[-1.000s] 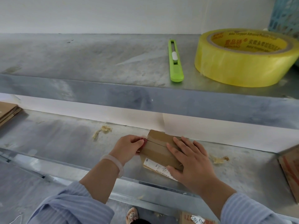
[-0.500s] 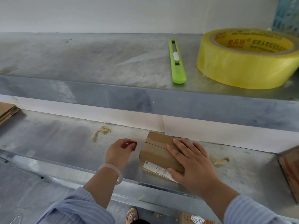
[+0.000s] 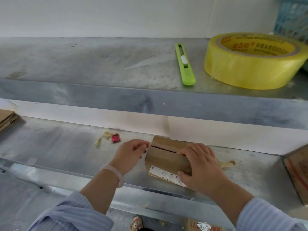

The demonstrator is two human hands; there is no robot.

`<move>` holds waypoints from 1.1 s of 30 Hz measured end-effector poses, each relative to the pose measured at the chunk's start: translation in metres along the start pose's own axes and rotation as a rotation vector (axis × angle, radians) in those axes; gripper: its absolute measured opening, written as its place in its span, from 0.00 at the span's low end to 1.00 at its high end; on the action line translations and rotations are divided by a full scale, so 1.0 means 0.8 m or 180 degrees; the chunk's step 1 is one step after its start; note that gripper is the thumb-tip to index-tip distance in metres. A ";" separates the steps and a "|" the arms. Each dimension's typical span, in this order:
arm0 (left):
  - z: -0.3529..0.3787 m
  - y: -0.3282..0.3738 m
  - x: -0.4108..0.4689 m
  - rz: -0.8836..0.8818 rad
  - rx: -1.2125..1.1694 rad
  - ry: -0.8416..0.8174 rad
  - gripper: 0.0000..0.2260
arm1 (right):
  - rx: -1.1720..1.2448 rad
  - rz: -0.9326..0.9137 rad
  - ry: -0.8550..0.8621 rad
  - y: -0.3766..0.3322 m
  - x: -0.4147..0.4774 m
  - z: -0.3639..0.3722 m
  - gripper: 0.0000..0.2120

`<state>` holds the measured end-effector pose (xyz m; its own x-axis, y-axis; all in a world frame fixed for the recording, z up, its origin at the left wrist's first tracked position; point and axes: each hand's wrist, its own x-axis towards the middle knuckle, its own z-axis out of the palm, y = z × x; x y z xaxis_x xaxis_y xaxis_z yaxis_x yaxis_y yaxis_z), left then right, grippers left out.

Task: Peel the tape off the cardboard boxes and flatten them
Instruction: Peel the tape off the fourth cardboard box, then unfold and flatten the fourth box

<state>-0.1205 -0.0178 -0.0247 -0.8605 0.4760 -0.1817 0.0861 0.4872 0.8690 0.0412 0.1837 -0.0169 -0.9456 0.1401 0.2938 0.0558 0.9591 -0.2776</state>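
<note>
Gripping the small cardboard box mid lower metal shelf with our right hand, we are picking at its left seam end with our left hand, cannot tell if it is catching tape, and are probably risking a snapped strip or a sliding box.

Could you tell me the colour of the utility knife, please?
The utility knife is bright green; head view.

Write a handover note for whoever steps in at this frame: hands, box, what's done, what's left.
Left hand: fingertips at the small box's left end; grip unclear.
Right hand: grips the box's right end on the lower shelf.
Done: top seam open; a red tape scrap lies on the shelf.
Left: strip any remaining tape, flatten it; another box waits at far right.
</note>
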 end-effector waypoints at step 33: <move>0.074 0.037 -0.020 0.0062 0.0161 0.0939 0.19 | 0.1147 0.1862 -0.0427 -0.016 -0.019 -0.016 0.39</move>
<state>-0.0743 0.0327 -0.0234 -0.9665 0.2559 -0.0171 0.1226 0.5193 0.8457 0.0594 0.1723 -0.0058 -0.8254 0.5546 -0.1055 0.4798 0.5908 -0.6486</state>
